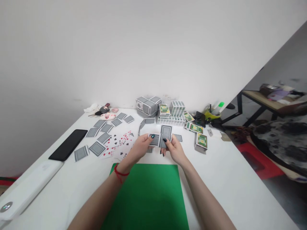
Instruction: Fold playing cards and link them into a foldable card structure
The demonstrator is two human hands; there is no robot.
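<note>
Above the far edge of a green mat (146,195), both hands are closed on playing cards, backs facing me. My left hand (141,147), with a red string on its wrist, pinches a sideways playing card (154,140) under its thumb. An upright playing card (166,131) is pinched in my right hand (175,148). The two cards meet or overlap at their edges; I cannot tell whether they are joined. Just behind the hands stands a bent card piece (150,120). Another card (178,138) lies to the right, partly behind my right hand.
A block built of cards (148,107) stands by the wall, beside stacked green-and-white card boxes (171,119). Face-down cards (97,148) and face-up cards (120,143) lie scattered at left. A black phone (68,145) and a long white device (31,188) occupy the left edge.
</note>
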